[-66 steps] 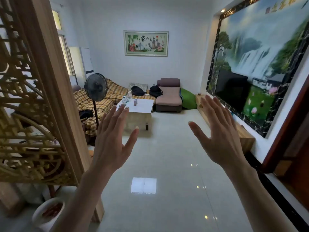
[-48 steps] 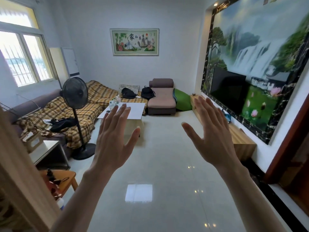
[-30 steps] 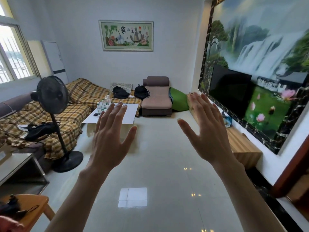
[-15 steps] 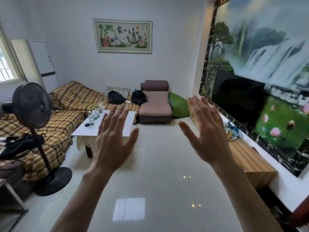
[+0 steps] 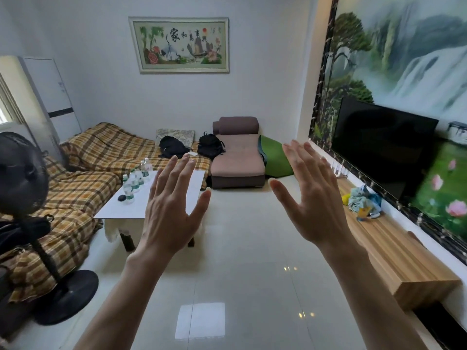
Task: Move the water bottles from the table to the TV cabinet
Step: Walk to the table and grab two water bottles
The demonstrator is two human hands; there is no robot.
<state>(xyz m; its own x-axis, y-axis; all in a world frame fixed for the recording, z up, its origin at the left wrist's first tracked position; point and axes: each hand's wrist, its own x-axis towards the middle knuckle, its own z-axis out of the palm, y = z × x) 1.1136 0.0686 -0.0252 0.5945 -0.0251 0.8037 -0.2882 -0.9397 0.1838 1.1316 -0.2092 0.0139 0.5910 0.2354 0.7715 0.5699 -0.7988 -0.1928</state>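
Note:
Several clear water bottles (image 5: 134, 181) with green labels stand in a row along the left edge of the white coffee table (image 5: 121, 208), ahead and to the left. A long, low wooden TV cabinet (image 5: 394, 251) runs along the right wall under the black TV (image 5: 379, 142). My left hand (image 5: 171, 210) is raised in front of the table, fingers spread, holding nothing. My right hand (image 5: 308, 198) is raised beside it, also spread and empty. Both hands are well short of the bottles.
A black standing fan (image 5: 27, 215) stands at the left by the plaid-covered sofa (image 5: 83, 183). A small dark object (image 5: 121, 197) lies by the bottles. Crumpled cloth (image 5: 364, 202) sits on the cabinet. A brown armchair (image 5: 237, 157) and green cushion (image 5: 275, 160) stand at the back. Glossy tiled floor (image 5: 240, 274) lies ahead.
The view has moved forward from the doorway into the room; table, bottles and cabinet are nearer. Both hands stay raised, spread and empty.

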